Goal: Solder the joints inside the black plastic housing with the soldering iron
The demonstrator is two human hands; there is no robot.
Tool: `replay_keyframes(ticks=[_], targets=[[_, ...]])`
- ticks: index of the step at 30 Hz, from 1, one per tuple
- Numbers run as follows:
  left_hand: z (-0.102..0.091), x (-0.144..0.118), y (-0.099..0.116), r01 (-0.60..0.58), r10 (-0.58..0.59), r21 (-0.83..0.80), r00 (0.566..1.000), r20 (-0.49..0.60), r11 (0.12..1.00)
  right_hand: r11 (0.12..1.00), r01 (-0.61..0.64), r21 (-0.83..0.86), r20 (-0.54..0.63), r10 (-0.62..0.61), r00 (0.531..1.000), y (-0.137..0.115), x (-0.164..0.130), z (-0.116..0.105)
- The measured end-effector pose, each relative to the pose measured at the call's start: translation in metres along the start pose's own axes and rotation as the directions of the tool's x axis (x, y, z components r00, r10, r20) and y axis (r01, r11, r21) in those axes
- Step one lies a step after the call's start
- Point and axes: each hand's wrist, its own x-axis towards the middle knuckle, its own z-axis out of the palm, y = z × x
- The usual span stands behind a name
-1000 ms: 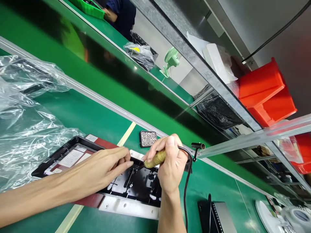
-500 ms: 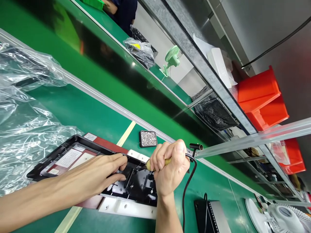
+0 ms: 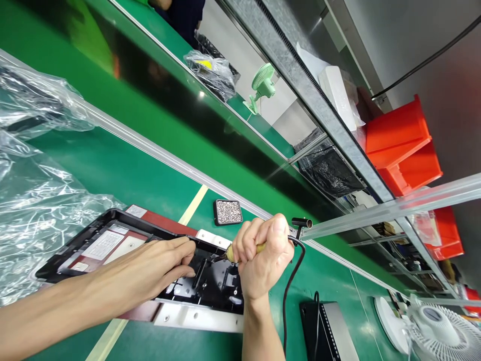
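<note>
The right hand (image 3: pixel 263 260) is clenched around the yellowish handle of a soldering iron (image 3: pixel 244 252), whose dark tip points left and down onto the upper edge of the black plastic housing (image 3: pixel 210 286) lying on the green bench (image 3: pixel 124 170). A black cord (image 3: pixel 291 281) runs from the handle's back end, curving down past the wrist. The left hand (image 3: pixel 158 268) lies flat on the housing just left of the tip, fingers stretched and pressing something small and dark at the fingertips; what it is cannot be told. The two hands are close together, nearly touching across the tip. The housing rests on a red and white fixture plate (image 3: pixel 195 317) that juts out below it. Just beyond the hands sits a small black tray of metal bits (image 3: pixel 227 212), and near it a short black tube on a stand (image 3: pixel 301 224). Crumpled clear plastic wrap (image 3: pixel 33 200) covers the bench to the left. A black box (image 3: pixel 326 331) lies right of the right forearm, with a white fan (image 3: pixel 439 331) further right. Orange bins (image 3: pixel 406 145) sit on the shelf above, and a small green fan (image 3: pixel 261 87) stands across the line.
</note>
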Motion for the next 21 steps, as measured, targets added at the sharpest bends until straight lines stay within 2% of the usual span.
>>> replay_keyframes(ticks=[6, 12, 21], targets=[[-0.003, 0.000, 0.004, 0.014, -0.014, -0.004, 1.000, 0.027, 1.000, 1.000, 0.010, -0.001, -0.001, -0.010, 1.000, 0.001, -0.002, 0.000], [-0.002, -0.001, 0.003, -0.018, 0.018, -0.002, 1.000, 0.007, 1.000, 1.000, 0.016, -0.003, 0.013, -0.016, 1.000, 0.001, -0.001, 0.001], [-0.019, 0.003, 0.021, -0.013, 0.015, -0.029, 0.999, 0.046, 0.999, 1.000, 0.019, -0.018, 0.011, -0.019, 1.000, 0.001, -0.001, 0.003]])
